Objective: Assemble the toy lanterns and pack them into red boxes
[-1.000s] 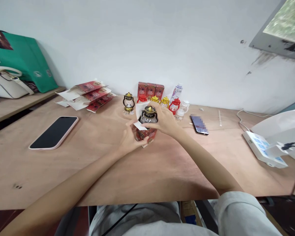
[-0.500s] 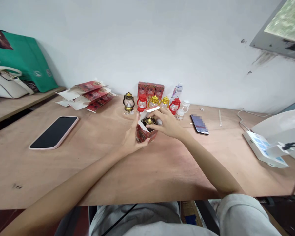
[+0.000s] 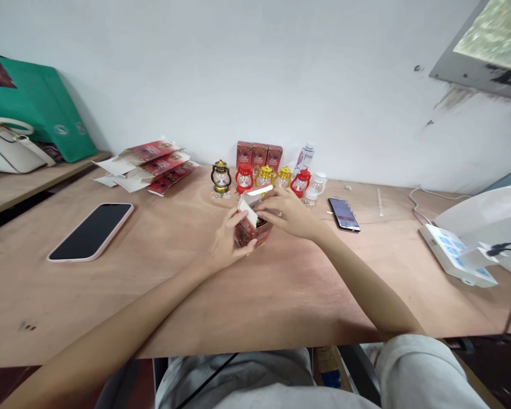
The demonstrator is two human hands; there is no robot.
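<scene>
A red printed box (image 3: 263, 232) stands on the table with its white inner flaps raised at the top. My left hand (image 3: 229, 237) is wrapped round its left side, with fingers against the white left flap (image 3: 248, 212). At the opening, my right hand (image 3: 286, 212) reaches over from the right with bent fingers on the flaps. A dark bit of the bronze lantern inside shows under those fingers; most of it is hidden. Just behind the box are a bronze lantern (image 3: 221, 177), red lantern (image 3: 244, 178), gold lantern (image 3: 264, 176), another red lantern (image 3: 300, 182) and white lantern (image 3: 319, 183).
Closed red boxes (image 3: 259, 153) and a bottle (image 3: 305, 158) stand against the wall. Flattened red cartons (image 3: 166, 165) are stacked back left. A pink-edged phone (image 3: 91, 232) lies left, a smaller phone (image 3: 344, 214) right. A power strip (image 3: 455, 255) sits at far right.
The left flap has come down over the opening, covering most of the bronze lantern that showed before. My left fingers have moved onto that flap. The view has shifted slightly.
</scene>
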